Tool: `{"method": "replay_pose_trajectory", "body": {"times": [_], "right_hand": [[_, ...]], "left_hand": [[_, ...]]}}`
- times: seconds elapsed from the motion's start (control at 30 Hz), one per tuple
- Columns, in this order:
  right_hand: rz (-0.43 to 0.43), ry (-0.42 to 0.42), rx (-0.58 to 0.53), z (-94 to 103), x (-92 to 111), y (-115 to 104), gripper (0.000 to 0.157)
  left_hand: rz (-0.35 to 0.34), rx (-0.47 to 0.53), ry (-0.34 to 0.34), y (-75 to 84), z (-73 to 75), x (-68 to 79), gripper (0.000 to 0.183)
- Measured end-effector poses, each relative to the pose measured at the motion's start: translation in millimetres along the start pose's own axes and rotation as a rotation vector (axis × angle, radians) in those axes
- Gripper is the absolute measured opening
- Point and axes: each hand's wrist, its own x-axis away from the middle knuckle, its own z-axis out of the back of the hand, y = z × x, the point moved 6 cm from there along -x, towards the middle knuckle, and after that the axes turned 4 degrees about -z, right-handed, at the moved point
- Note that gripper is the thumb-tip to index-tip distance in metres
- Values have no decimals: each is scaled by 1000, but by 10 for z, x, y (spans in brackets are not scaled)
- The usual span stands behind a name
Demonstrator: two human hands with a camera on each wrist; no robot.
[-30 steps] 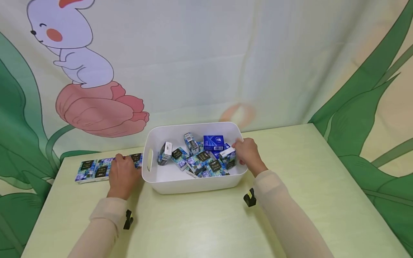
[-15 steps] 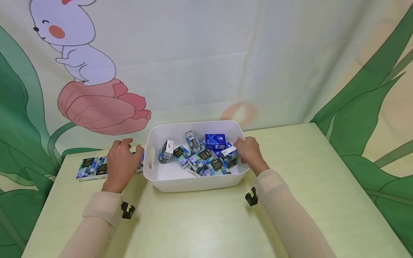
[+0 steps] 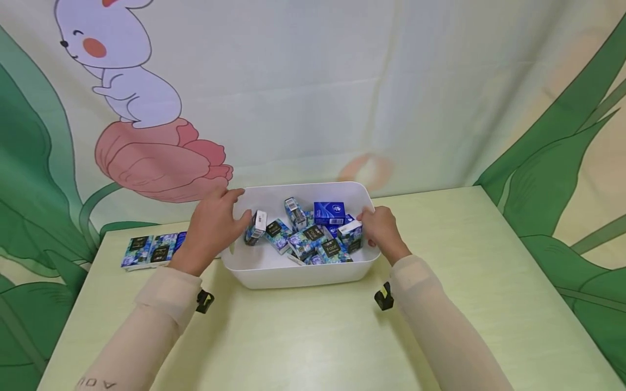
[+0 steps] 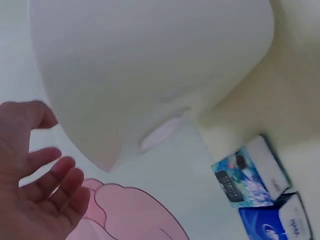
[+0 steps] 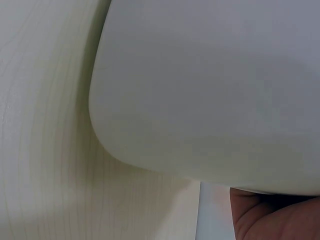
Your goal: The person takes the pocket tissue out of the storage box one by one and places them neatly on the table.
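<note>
A white plastic bin [image 3: 298, 278] stands at the back of the table, holding several floral tissue packs [image 3: 305, 241] and a plain blue pack [image 3: 329, 213]. My right hand [image 3: 383, 231] grips its right end, fingers at the handle opening; the right wrist view shows only part of that hand [image 5: 280, 220] under the bin's rim. At the left end my left hand [image 3: 212, 228] is raised with thumb and fingers apart. In the left wrist view its fingers [image 4: 62, 182] are loosely bent beside the bin's outer wall [image 4: 150, 65], holding nothing; thumb contact is unclear.
Left of the bin, floral tissue packs [image 3: 138, 251] and a blue pack [image 3: 180, 239] lie in a row, partly hidden by my left forearm. A printed curtain [image 3: 293, 108] hangs behind the pale table [image 3: 303, 336].
My left hand has lifted off the row of tissue packs and moved right to the bin's left end. My right hand keeps its grip; the view has shifted slightly.
</note>
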Motion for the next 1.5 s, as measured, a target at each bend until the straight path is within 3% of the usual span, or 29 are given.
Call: {"method": "replay_pose_trajectory", "body": {"times": [0.17,0.33,0.47,0.6,0.73,0.87,1.0,1.1,1.2,1.33,1.5], "right_hand": [[11,8,11,31,7,-17,36],[24,10,6,50,23,-43,37],[14,8,-5,47,26,-47,36],[5,2,-12,28,18,-37,35],[7,1,-11,11,19,-25,36],[4,0,-14,6,25,-19,36],[3,1,-20,13,30,-13,35],[1,4,-18,16,41,-6,35],[-11,-1,-10,4,50,-3,35],[-19,-8,-4,-5,55,-7,35],[-17,-8,-4,12,42,-12,33]], "left_hand": [[-72,-25,-182,122,-168,-137,50],[-73,-13,-348,199,-381,-204,57],[-68,-27,-423,216,-538,-224,64],[-104,-109,-454,202,-663,-218,62],[-172,-199,-436,194,-730,-191,43],[-238,-296,-395,240,-696,-138,27],[-230,-397,-381,299,-594,-77,19],[-220,-417,-363,315,-535,-29,19],[-190,-348,-327,298,-458,24,30],[-101,-194,-241,234,-267,102,46],[11,-44,-75,143,88,209,56]]}}
